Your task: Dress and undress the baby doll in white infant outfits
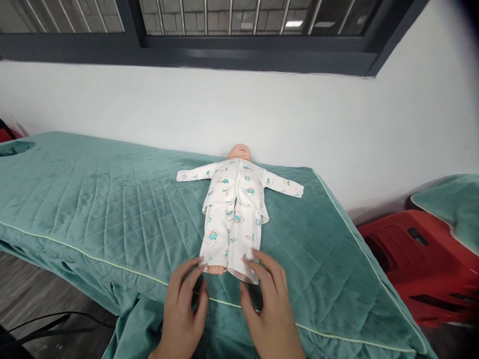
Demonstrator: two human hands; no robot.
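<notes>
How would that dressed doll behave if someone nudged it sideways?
The dressed doll probably wouldn't roll, lying flat with both sleeves spread wide. Its trousers would likely crease, looking soft and loose.

The left hand [181, 311], at seven o'clock, and the right hand [272, 314], between five and six, are bare. Their slim, smooth fingers [275, 271] taper to rounded tips.

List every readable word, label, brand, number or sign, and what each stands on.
No text is legible.
Dark label on the red plastic item: too small and blurred to read.
Print on the white top and trousers: small pictures; any lettering is too small to read.
</notes>
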